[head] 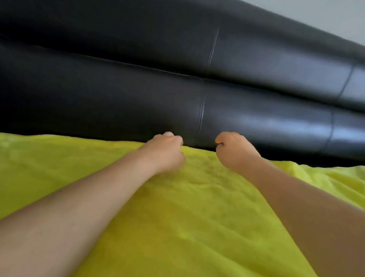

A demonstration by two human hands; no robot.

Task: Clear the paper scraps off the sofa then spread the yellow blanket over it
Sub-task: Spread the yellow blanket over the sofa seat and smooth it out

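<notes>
Black leather sofa (pixel 136 91) backs the scene at 12 o'clock. Both grips, left hand (pixel 166 152) and right hand (pixel 232 151), are curled at the yellow blanket's (pixel 177 229) far edge, whose long axis runs 9 to 3; whether they pinch it, I cannot tell.

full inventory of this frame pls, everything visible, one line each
yellow blanket: 1, yellow-green, spread over the sofa seat, far edge near the foot of the backrest, some wrinkles at right
sofa: 1, black leather, padded backrest with stitched seams across the upper frame; seat hidden under the blanket
wall: 1, pale grey, top right behind the sofa
paper scraps: 0 visible
left hand: 1, fingers curled, at the blanket's far edge near centre; whether it pinches the cloth cannot be told
right hand: 1, fingers curled, just right of the left hand at the same edge; grip on the cloth not visible either
forearms: 2, bare, reaching in from the bottom corners over the blanket
</notes>
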